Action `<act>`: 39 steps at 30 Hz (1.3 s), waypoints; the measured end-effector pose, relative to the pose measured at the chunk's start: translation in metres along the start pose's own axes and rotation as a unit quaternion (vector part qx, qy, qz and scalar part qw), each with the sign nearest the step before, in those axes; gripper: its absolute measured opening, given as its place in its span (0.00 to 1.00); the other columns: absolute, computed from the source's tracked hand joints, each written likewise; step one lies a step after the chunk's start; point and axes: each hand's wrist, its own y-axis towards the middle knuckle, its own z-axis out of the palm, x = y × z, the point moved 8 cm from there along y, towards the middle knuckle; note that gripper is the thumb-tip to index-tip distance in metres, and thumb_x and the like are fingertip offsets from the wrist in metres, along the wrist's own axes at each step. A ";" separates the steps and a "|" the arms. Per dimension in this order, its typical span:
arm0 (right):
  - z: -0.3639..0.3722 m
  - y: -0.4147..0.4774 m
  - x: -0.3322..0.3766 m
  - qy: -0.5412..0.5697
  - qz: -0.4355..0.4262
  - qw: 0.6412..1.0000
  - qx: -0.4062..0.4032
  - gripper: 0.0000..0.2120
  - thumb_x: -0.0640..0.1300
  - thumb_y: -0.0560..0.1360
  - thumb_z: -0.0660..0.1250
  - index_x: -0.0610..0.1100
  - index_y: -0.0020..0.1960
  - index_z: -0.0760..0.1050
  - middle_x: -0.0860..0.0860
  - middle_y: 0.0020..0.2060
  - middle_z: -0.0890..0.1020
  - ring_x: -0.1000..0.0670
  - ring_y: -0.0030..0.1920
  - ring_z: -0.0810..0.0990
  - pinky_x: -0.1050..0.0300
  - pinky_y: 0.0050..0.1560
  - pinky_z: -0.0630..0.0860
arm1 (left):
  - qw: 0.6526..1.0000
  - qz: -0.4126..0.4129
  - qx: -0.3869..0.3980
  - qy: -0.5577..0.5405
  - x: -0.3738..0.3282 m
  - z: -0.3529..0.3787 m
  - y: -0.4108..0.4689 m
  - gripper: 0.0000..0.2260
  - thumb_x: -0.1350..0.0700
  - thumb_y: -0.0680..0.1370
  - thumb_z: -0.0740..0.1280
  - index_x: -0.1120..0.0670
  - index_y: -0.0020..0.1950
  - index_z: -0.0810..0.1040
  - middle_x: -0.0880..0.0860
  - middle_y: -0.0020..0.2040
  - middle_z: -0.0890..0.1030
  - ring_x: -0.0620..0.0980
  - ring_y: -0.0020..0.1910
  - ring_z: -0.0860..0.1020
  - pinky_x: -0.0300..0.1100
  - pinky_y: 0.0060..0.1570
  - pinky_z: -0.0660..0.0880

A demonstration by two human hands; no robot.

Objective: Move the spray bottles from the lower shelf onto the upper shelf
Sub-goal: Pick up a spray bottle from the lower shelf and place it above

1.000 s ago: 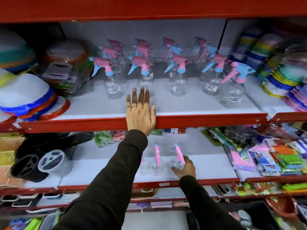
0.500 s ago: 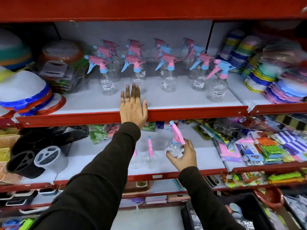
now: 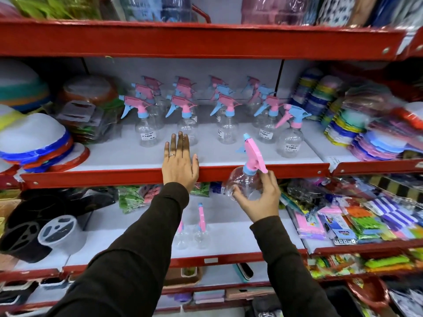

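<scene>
My right hand [image 3: 258, 197] grips a clear spray bottle [image 3: 246, 179] with a pink and blue trigger head, tilted left, in front of the red lip of the upper shelf [image 3: 286, 169]. My left hand [image 3: 179, 163] rests flat, fingers together, on that lip and on the white shelf surface. Several clear spray bottles [image 3: 226, 124] with pink and blue heads stand in rows on the upper shelf. Two more spray bottles [image 3: 200, 227] stand on the lower shelf [image 3: 229, 233], partly hidden by my left sleeve.
Stacked plastic bowls and lids [image 3: 29, 138] fill the upper shelf's left end, coloured plate stacks [image 3: 357, 126] its right. Black plastic holders [image 3: 29, 225] sit left on the lower shelf, packaged goods [image 3: 357, 220] right. Another red shelf [image 3: 194, 40] hangs above.
My right hand has lifted the spray bottle from the lower shelf up to the level of the upper shelf's lip. My left hand stays on the lip. The view has tilted upward.
</scene>
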 end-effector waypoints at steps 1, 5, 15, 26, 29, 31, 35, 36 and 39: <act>-0.002 0.008 0.005 0.002 -0.007 1.000 -0.008 0.27 0.52 0.63 0.75 0.41 0.58 0.76 0.48 0.47 0.74 0.57 0.46 0.72 0.77 0.49 0.66 | 1.000 0.001 -0.003 0.000 0.000 0.000 0.000 0.30 0.47 0.81 0.44 0.61 0.80 0.51 0.59 0.82 0.52 0.57 0.81 0.48 0.53 0.79 0.45; -0.004 0.045 0.018 0.000 -0.016 0.999 -0.032 0.27 0.52 0.63 0.76 0.42 0.58 0.77 0.49 0.46 0.74 0.55 0.44 0.72 0.76 0.47 0.66 | 1.000 0.004 -0.008 -0.008 0.001 0.000 0.001 0.31 0.47 0.81 0.46 0.62 0.80 0.52 0.59 0.81 0.54 0.57 0.81 0.49 0.53 0.79 0.45; 0.040 0.111 -0.007 -0.046 0.063 0.996 0.044 0.28 0.58 0.64 0.75 0.49 0.61 0.77 0.48 0.51 0.78 0.45 0.51 0.77 0.51 0.55 0.77 | 1.000 0.015 -0.025 0.001 0.000 -0.003 0.003 0.30 0.48 0.81 0.48 0.62 0.80 0.55 0.60 0.81 0.56 0.58 0.81 0.52 0.53 0.78 0.46; 0.060 0.115 -0.018 -0.048 0.067 0.995 0.061 0.31 0.59 0.63 0.75 0.50 0.63 0.74 0.48 0.54 0.78 0.45 0.54 0.77 0.46 0.58 0.78 | 0.999 0.020 -0.033 0.007 -0.001 -0.002 0.003 0.30 0.47 0.81 0.48 0.61 0.80 0.55 0.60 0.81 0.56 0.58 0.81 0.51 0.54 0.78 0.45; 0.057 0.113 -0.017 -0.043 0.071 0.996 0.041 0.37 0.63 0.60 0.76 0.51 0.63 0.69 0.47 0.59 0.74 0.44 0.58 0.77 0.45 0.61 0.77 | 0.999 0.018 -0.031 0.006 0.000 -0.002 0.002 0.30 0.47 0.81 0.47 0.61 0.80 0.54 0.59 0.81 0.56 0.58 0.81 0.51 0.54 0.78 0.46; 0.054 0.113 -0.016 -0.046 0.076 0.996 0.024 0.39 0.66 0.57 0.77 0.51 0.61 0.67 0.48 0.59 0.71 0.44 0.60 0.75 0.48 0.63 0.76 | 0.999 0.018 -0.031 0.005 -0.001 -0.002 0.002 0.30 0.47 0.81 0.48 0.61 0.80 0.55 0.60 0.81 0.56 0.58 0.81 0.51 0.54 0.78 0.46; 0.054 0.112 -0.013 -0.065 0.072 0.995 0.019 0.36 0.64 0.58 0.78 0.48 0.57 0.70 0.47 0.56 0.71 0.47 0.56 0.75 0.51 0.60 0.76 | 0.999 0.016 -0.035 0.007 0.000 -0.002 0.000 0.30 0.47 0.81 0.48 0.61 0.80 0.56 0.60 0.80 0.57 0.58 0.81 0.53 0.53 0.78 0.45; 0.054 0.112 -0.012 -0.068 0.068 0.995 0.019 0.34 0.63 0.59 0.79 0.48 0.56 0.70 0.47 0.55 0.72 0.47 0.55 0.75 0.51 0.58 0.77 | 0.999 0.017 -0.034 0.008 0.000 -0.002 -0.001 0.30 0.47 0.81 0.48 0.61 0.79 0.56 0.60 0.80 0.57 0.58 0.81 0.53 0.53 0.78 0.45; 0.055 0.113 -0.013 -0.074 0.057 0.995 0.024 0.31 0.60 0.61 0.79 0.47 0.56 0.71 0.46 0.55 0.75 0.46 0.53 0.76 0.49 0.56 0.78 | 0.999 0.016 -0.034 0.010 -0.001 -0.001 -0.001 0.30 0.47 0.81 0.48 0.61 0.79 0.56 0.60 0.80 0.57 0.58 0.80 0.53 0.52 0.78 0.45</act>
